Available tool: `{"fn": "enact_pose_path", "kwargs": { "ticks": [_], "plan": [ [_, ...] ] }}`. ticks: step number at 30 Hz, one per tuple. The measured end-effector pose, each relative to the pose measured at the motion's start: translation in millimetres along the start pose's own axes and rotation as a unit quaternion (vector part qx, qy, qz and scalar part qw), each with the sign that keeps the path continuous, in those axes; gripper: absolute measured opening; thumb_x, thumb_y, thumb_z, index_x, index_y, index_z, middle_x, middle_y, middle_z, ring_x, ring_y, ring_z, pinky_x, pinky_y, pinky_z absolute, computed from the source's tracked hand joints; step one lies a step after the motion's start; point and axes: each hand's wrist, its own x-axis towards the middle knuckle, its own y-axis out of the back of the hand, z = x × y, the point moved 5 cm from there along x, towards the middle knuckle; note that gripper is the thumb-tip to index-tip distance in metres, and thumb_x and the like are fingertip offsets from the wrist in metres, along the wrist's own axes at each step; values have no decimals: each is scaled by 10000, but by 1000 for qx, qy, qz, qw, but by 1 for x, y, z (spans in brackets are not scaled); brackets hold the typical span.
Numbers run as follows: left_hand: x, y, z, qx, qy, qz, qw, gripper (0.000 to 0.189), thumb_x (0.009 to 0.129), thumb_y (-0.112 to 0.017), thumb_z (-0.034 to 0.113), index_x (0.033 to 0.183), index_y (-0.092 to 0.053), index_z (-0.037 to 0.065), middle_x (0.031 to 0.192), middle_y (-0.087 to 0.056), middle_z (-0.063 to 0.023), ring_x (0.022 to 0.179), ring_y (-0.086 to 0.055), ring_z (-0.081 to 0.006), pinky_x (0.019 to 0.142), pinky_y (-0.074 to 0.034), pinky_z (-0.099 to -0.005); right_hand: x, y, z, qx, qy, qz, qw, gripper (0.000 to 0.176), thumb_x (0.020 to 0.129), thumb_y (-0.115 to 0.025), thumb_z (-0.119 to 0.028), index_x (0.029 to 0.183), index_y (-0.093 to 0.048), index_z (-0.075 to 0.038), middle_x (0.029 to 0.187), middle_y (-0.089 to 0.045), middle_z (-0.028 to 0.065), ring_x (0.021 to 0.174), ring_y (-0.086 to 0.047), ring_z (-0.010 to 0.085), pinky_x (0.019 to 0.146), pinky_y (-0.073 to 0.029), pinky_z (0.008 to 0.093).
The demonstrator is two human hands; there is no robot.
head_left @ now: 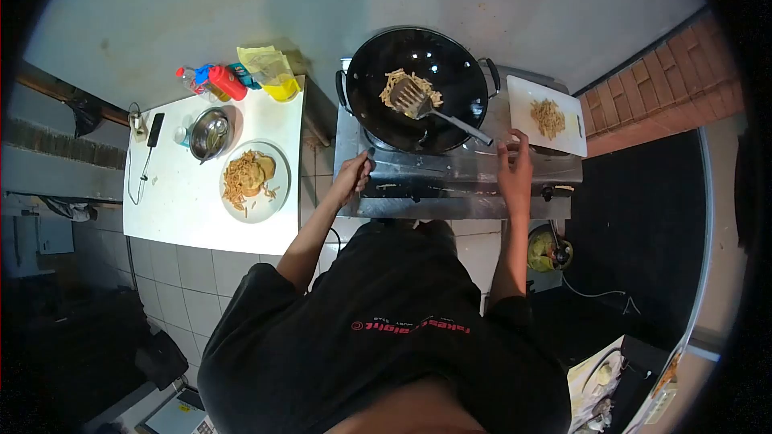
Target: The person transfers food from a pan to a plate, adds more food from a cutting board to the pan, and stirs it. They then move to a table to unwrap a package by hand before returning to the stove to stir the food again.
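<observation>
A black wok sits on the metal stove, with pale cooked strips in its bottom. A slotted metal spatula rests in it, its handle reaching over the right front rim. My right hand is beside the handle's end, fingers apart, holding nothing that I can see. Over the stove's left front, below the wok, is my left hand, its fingers curled together; whatever they grip is too small to tell. More strips lie on a white cutting board, right of the wok.
On the white table at left are a plate of food, a metal bowl, a red bottle, a yellow packet and a black-handled utensil. A brick ledge borders the right side.
</observation>
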Motion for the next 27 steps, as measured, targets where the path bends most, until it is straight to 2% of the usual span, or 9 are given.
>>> {"fn": "enact_pose_path", "kwargs": {
  "ticks": [4,6,9,15,19,24,27],
  "plan": [
    [1,-2,4,12,11,18,1000,505,1034,-478,459,652,-479,129,534,-369,53,402,-331,-52,377,-218,-226,9,-18,14,-39,-43,-23,998,336,988,-598,-218,1291,-494,-117,867,-656,154,747,-655,258,700,-511,374],
    [4,-2,2,104,-30,44,993,554,1032,-465,486,613,-466,124,509,-366,41,370,-313,-72,364,-215,-245,12,-26,20,-35,-58,-32,997,336,985,-606,-247,1278,-501,-120,846,-679,162,761,-673,272,719,-515,388],
    [6,1,2,81,-23,41,996,590,1025,-463,511,581,-453,122,490,-372,31,356,-316,-89,359,-222,-258,15,-34,24,0,-99,-46,994,329,980,-611,-273,1256,-519,-119,854,-688,168,754,-681,273,721,-517,388],
    [10,2,1,148,-60,77,984,619,1024,-451,524,558,-444,117,465,-362,23,342,-324,-96,369,-214,-271,22,-41,33,4,-86,-53,995,301,966,-630,-258,1205,-552,-92,807,-677,156,706,-669,235,664,-506,361],
    [11,3,0,132,-40,84,987,621,1027,-444,520,556,-447,116,453,-344,24,343,-326,-96,372,-207,-274,28,-47,35,26,-84,-47,995,281,948,-658,-236,1166,-578,-78,752,-653,137,671,-644,214,636,-496,348],
    [11,2,1,138,-52,82,986,615,1012,-456,539,559,-463,123,454,-367,25,354,-322,-96,383,-200,-273,36,-46,15,-24,-26,-20,999,294,893,-730,-230,1112,-614,-71,683,-602,98,634,-599,201,605,-472,349],
    [12,1,1,144,-52,88,984,615,1016,-453,533,558,-466,122,456,-369,27,362,-330,-94,388,-201,-273,41,-40,-2,-41,-62,-59,996,321,857,-761,-192,1115,-613,-71,718,-611,108,642,-605,200,618,-474,343]
  ]
}}
